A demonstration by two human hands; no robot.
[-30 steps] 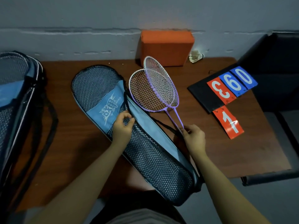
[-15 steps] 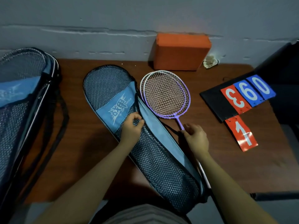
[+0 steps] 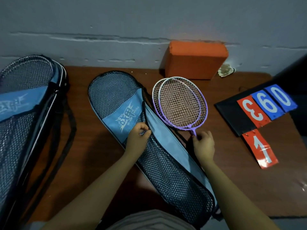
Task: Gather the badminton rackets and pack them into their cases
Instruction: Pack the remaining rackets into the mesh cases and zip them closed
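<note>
Left hand (image 3: pixel 139 135) is pinched tight on the black-trimmed edge of the open flap of the blue fabric and black mesh racket case (image 3: pixel 149 146), fingers curled together right on the seam. Right hand (image 3: pixel 204 143) is closed around the purple shafts of the two purple-and-white badminton rackets (image 3: pixel 180 104), just below the throats, thumb and fingers clamped on. The two hands sit apart, the light blue lining of the case between them.

The racket heads lie stacked one over the other, nearly matched up, flat on the brown wooden table (image 3: pixel 249 171) just beside the case's opening on its right. Lower shafts and grips are hidden behind the right hand and the case edge, so whether they are inside the case, I cannot tell. The case itself runs on a slant from the upper left down towards the person's lap, mesh side up, a white printed logo on its blue band.

Off to the left, a second blue and black mesh racket case (image 3: pixel 25 122) lies at the table's edge, its black strap (image 3: pixel 69 130) looping on the wood. At the back, an orange rectangular block (image 3: pixel 196 59) stands against the grey wall (image 3: pixel 116 22), a white feather shuttlecock (image 3: pixel 225 71) just beside it. On the right, a black board (image 3: pixel 232 113) carries red and blue number cards (image 3: pixel 267 105) reading 3, 6, 0, with a red card marked 1 (image 3: pixel 260 148) just below it.
</note>
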